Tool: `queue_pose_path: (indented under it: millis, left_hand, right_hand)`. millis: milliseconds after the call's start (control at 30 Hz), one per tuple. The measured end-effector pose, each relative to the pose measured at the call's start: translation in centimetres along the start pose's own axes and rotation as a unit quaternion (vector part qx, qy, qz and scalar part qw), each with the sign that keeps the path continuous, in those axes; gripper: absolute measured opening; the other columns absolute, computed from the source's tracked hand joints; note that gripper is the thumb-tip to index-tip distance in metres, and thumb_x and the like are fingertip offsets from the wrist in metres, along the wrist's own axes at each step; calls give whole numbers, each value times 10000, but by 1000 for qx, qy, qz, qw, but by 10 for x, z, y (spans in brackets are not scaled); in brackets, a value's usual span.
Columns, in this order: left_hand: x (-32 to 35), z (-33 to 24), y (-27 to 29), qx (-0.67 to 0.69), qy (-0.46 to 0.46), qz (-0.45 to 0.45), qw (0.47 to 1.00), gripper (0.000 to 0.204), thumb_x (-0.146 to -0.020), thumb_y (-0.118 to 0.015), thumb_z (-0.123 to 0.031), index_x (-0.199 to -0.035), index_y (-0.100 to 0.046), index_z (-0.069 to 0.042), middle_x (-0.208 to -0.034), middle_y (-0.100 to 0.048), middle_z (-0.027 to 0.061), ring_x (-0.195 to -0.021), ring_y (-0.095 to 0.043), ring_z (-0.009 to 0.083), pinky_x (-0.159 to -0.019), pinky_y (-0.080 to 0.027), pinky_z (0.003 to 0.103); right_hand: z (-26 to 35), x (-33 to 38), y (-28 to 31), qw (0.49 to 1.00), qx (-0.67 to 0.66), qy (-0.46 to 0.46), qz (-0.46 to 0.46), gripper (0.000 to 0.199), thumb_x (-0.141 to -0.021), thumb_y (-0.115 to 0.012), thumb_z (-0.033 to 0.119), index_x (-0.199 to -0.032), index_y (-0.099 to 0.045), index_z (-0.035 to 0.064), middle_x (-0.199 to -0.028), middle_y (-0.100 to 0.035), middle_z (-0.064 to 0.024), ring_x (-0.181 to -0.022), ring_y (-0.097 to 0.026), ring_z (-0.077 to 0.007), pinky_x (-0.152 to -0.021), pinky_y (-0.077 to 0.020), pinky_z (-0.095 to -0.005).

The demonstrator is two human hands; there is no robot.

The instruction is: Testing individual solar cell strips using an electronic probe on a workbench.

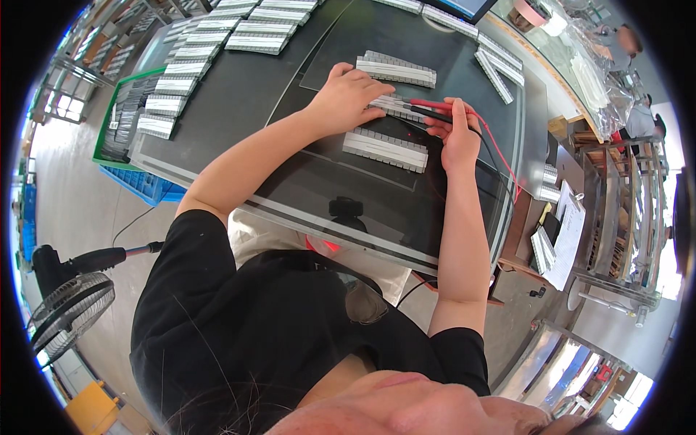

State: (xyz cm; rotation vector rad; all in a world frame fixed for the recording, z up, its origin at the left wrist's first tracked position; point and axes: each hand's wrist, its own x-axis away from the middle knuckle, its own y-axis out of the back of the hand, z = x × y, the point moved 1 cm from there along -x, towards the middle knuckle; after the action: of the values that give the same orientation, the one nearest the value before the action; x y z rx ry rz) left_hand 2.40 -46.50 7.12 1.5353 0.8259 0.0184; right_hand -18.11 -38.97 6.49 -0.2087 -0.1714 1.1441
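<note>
My right hand [458, 136] is closed around a pair of test probes, a red probe [428, 104] and a black probe [433, 113]. Their tips point left at a ribbed grey-and-white strip [401, 107] on the dark tabletop; exact contact is too small to tell. Thumb and fingers of my left hand [348, 100] pinch that strip's left end, partly covering it. Beyond it lies a pair of similar ribbed strips [396, 70], and on the near side another ribbed pair [386, 150]. Red and black leads [500, 154] trail from the probes over the right table edge.
Rows of strips [190, 69] cover the table's far left, beside a green crate [98, 141] of dark strips. More strips [495, 74] and a monitor [464, 7] stand at the far right. A fan [72, 312] is at left; papers [568, 239] lie on a lower right shelf.
</note>
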Motion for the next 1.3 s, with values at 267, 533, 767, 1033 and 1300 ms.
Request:
queue_pose_path:
  millis: [267, 533, 767, 1033, 1300]
  left_hand:
    - [4, -1, -2, 7, 3, -9, 1000, 359, -751, -649, -245, -1082, -561, -136, -1002, -610, 1, -972, -529, 166, -956, -292, 375]
    - [4, -1, 1, 9, 4, -12, 1000, 349, -753, -647, -247, -1073, -567, -134, -1015, -608, 8, -972, -533, 170, -946, -302, 369]
    - [15, -24, 31, 91, 36, 63, 993, 379, -764, -611, -343, -1084, -567, -143, -981, -616, 37, -927, -543, 211, -908, -322, 382]
    - [24, -20, 17, 84, 1, 22, 996, 383, -757, -622, -327, -1086, -555, -144, -1041, -585, 24, -984, -513, 206, -905, -315, 384]
    - [-25, 41, -18, -21, 65, -40, 997, 408, -786, -610, -313, -1150, -526, -149, -1172, -535, 29, -1126, -450, 214, -918, -315, 387]
  right_hand:
    - [1, 2, -3, 999, 31, -6, 10, 287, -910, -482, 267, -995, -523, -4, -872, -592, -122, -676, -636, -208, -528, -502, -251]
    - [2, 3, -5, 1000, 29, -9, -2, 286, -912, -478, 275, -984, -516, 2, -869, -600, -124, -670, -636, -207, -538, -505, -259]
    - [1, 0, 3, 998, -55, -4, -26, 283, -913, -470, 280, -980, -497, 6, -859, -604, -127, -641, -636, -213, -506, -505, -262]
    - [1, 0, 3, 999, -33, -3, -16, 277, -915, -465, 273, -978, -505, 7, -858, -603, -131, -641, -636, -214, -503, -502, -260]
    - [0, 0, 0, 1000, -26, -3, -8, 289, -916, -463, 276, -977, -507, -3, -860, -600, -127, -650, -635, -206, -508, -503, -256]
